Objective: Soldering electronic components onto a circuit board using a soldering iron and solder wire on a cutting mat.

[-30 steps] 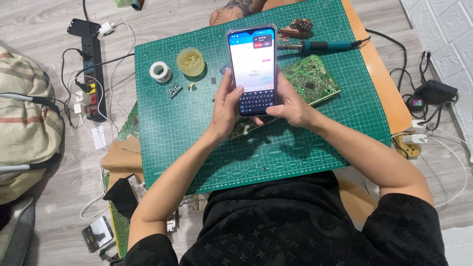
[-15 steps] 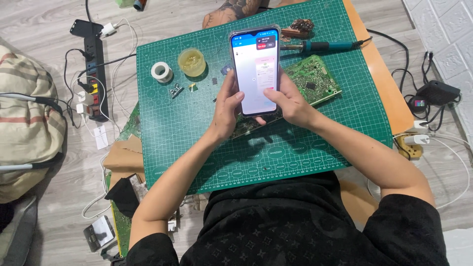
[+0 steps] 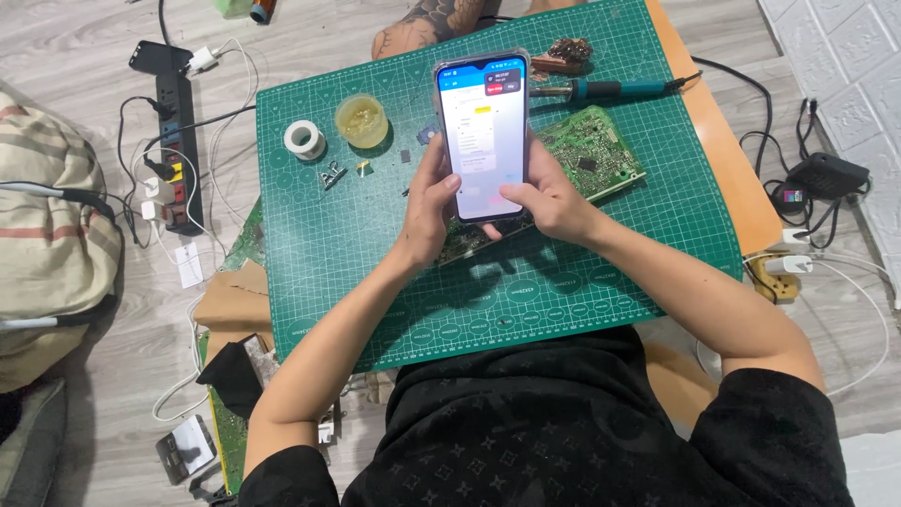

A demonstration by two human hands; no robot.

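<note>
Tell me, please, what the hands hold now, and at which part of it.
Both hands hold one smartphone by its lower half: the left hand grips the left edge, the right hand the right edge, its thumb on the screen.

Pale grey wood-plank floor (image 3: 75,56) — white textured brick wall (image 3: 845,66) at right, evenly lit.

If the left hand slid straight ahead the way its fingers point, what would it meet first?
The left hand points up the green cutting mat, along the smartphone it holds. Ahead lie small dark parts, likely first, though the hand's height above the mat is unclear.
</note>
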